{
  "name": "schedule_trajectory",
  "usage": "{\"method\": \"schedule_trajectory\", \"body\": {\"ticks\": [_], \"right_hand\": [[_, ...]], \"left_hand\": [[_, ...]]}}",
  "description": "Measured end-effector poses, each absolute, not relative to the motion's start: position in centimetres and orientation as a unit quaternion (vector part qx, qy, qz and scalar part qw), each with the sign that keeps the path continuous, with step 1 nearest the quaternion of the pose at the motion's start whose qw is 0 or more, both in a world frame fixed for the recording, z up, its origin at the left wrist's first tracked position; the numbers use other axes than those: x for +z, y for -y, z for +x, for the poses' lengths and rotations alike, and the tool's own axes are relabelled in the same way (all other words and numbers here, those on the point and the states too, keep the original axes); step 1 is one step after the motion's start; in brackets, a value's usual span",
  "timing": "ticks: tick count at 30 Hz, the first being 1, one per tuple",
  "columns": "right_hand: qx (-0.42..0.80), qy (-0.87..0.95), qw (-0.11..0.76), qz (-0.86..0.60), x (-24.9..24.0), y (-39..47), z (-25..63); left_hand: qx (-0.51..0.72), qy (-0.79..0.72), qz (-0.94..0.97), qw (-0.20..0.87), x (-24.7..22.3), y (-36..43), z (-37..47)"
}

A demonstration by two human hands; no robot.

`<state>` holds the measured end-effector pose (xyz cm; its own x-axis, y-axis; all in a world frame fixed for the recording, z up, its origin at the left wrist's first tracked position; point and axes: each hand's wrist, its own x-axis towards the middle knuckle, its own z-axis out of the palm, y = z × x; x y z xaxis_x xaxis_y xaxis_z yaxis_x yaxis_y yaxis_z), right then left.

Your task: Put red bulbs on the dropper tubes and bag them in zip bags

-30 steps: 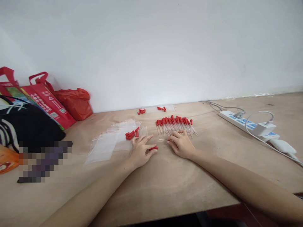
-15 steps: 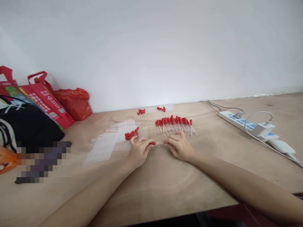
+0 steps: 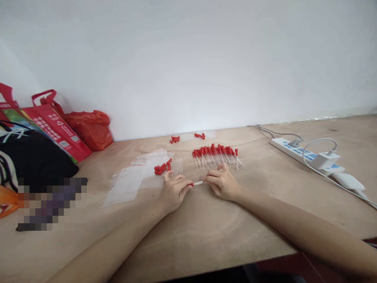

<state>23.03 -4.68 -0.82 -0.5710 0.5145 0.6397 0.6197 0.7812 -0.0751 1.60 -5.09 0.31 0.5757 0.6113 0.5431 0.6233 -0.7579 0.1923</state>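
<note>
Between my hands is a clear thin tube point(image 3: 198, 183) with a red rubber bulb point(image 3: 191, 184) at its left end. My left hand point(image 3: 176, 191) pinches the bulb, and my right hand point(image 3: 221, 183) grips the tube's other end between thumb and fingers. Just beyond my left hand are loose red bulbs point(image 3: 160, 169) and a row of clear tubes point(image 3: 177, 166), lying by plastic zip bags point(image 3: 127, 184). Beyond my right hand lies a row of droppers with red bulbs point(image 3: 216, 154), their tubes pointing toward me.
At the back of the wooden table point(image 3: 206, 236) are more red bulbs point(image 3: 174, 139) beside a clear bag point(image 3: 210, 135). A white power strip point(image 3: 306, 155) with cables is on the right. Red bags point(image 3: 90, 127) and a black bag point(image 3: 38, 161) stand left.
The tube and bulb between my hands have tilted and moved slightly toward me at the bulb end. My left hand has shifted a little lower; both hands keep their grip.
</note>
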Motion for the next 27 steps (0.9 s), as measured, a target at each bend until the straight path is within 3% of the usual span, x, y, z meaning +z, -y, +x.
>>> {"method": "schedule_trajectory", "body": {"ticks": [7, 27], "right_hand": [[-0.111, 0.885, 0.31, -0.328, -0.7, 5.1, 22.7], [-0.034, 0.888, 0.282, -0.361, -0.9, 5.6, 21.2]], "left_hand": [[-0.287, 0.348, -0.893, 0.008, 0.7, 5.4, 1.8], [-0.261, 0.321, -0.91, 0.018, 0.5, 5.3, 2.0]]}}
